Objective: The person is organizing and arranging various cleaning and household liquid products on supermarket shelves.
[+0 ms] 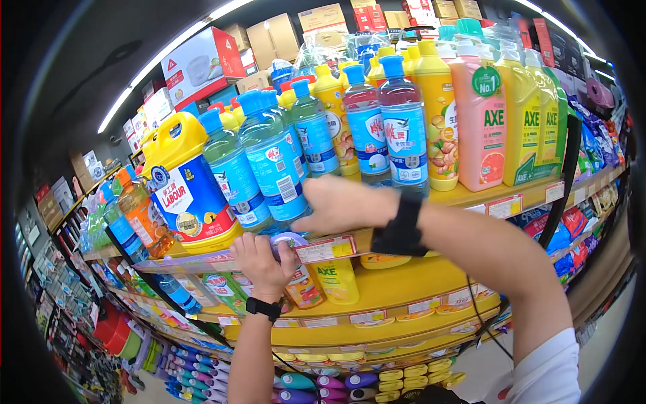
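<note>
Blue-capped bottle (272, 161), right hand (350, 204) beside it, grip unclear, left hand (262, 264) open at shelf (188, 257)

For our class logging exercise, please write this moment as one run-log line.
right hand: at blue-capped bottle | left hand: at shelf-edge labels, beside purple top | grip: unclear, both hands
</note>
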{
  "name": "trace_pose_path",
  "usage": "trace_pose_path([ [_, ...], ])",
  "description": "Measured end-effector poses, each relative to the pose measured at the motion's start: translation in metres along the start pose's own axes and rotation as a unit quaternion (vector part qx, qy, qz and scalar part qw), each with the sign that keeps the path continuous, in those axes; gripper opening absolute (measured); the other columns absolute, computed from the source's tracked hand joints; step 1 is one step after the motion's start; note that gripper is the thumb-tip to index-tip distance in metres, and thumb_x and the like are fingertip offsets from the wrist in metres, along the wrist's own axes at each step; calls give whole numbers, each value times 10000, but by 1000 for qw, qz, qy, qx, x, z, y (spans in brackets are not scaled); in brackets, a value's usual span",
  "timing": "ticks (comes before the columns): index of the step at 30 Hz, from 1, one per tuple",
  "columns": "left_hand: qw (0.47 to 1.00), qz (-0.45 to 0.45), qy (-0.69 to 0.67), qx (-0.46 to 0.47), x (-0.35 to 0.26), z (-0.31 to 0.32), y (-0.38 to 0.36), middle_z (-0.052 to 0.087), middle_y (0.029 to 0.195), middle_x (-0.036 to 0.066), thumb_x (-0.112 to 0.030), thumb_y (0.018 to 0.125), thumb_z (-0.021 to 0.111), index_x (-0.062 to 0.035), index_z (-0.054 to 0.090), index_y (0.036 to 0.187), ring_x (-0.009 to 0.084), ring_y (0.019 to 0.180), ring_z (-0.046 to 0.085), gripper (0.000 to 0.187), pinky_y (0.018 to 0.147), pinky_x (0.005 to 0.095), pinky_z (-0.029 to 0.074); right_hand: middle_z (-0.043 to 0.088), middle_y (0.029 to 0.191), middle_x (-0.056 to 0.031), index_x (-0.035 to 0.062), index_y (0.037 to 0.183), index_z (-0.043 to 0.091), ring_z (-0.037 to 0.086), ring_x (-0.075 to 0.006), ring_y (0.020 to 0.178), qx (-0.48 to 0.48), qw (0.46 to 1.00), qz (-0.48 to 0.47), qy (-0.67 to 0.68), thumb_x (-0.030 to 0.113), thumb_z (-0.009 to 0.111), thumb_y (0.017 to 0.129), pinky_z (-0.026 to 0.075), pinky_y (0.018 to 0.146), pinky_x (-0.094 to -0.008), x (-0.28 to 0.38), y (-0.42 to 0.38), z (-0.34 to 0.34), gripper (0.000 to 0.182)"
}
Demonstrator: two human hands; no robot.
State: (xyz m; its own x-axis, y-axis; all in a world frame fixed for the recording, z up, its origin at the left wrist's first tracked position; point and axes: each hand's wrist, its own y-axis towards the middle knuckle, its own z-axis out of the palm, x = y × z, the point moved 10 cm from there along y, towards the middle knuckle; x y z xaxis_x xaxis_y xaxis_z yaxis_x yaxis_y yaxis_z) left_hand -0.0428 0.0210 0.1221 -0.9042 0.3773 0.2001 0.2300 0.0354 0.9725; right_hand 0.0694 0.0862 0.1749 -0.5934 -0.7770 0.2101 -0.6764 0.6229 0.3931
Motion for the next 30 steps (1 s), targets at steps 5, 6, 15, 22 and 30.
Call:
trace_pose_path([
  [5, 1000, -4, -6, -1, 0, -1, 2, 400, 744, 153, -233, 824, 542, -38, 459, 754, 336, 712, 417, 223, 650, 438, 304, 628, 720, -272, -68, 762, 662, 664, -359, 660, -76, 988, 107, -77, 185, 547, 790, 528, 624, -446, -19, 22, -103, 279],
  [6, 1000, -3, -6, -4, -1, -1, 1, 400, 742, 151, -235, 823, 543, -39, 460, 752, 335, 708, 418, 224, 647, 438, 303, 618, 695, -275, -81, 739, 648, 659, -371, 653, -191, 974, 46, -111, 182, 541, 790, 525, 627, -454, -16, 31, -130, 288],
  [15, 1000, 3, 6, 1, 2, 3, -2, 398, 740, 148, -235, 819, 532, -44, 461, 747, 334, 702, 419, 217, 640, 438, 305, 681, 816, -212, -123, 831, 642, 686, -261, 608, -219, 954, 169, -117, 296, 583, 875, 566, 612, -358, -64, 88, -142, 426],
  [22, 1000, 5, 7, 2, 2, 2, -2, 402, 743, 128, -276, 793, 569, -68, 454, 738, 319, 706, 428, 244, 646, 435, 312, 686, 986, -237, -24, 971, 679, 661, -382, 966, -318, 915, 216, -119, 281, 624, 847, 523, 839, -448, -83, 89, -150, 334],
  [30, 1000, 9, 8, -4, 4, 4, -5, 406, 750, 134, -262, 798, 558, -60, 463, 754, 324, 715, 430, 227, 654, 438, 313, 701, 918, -217, -7, 930, 714, 699, -309, 900, -281, 938, 121, -165, 255, 628, 756, 548, 753, -371, -34, 56, -166, 326],
])
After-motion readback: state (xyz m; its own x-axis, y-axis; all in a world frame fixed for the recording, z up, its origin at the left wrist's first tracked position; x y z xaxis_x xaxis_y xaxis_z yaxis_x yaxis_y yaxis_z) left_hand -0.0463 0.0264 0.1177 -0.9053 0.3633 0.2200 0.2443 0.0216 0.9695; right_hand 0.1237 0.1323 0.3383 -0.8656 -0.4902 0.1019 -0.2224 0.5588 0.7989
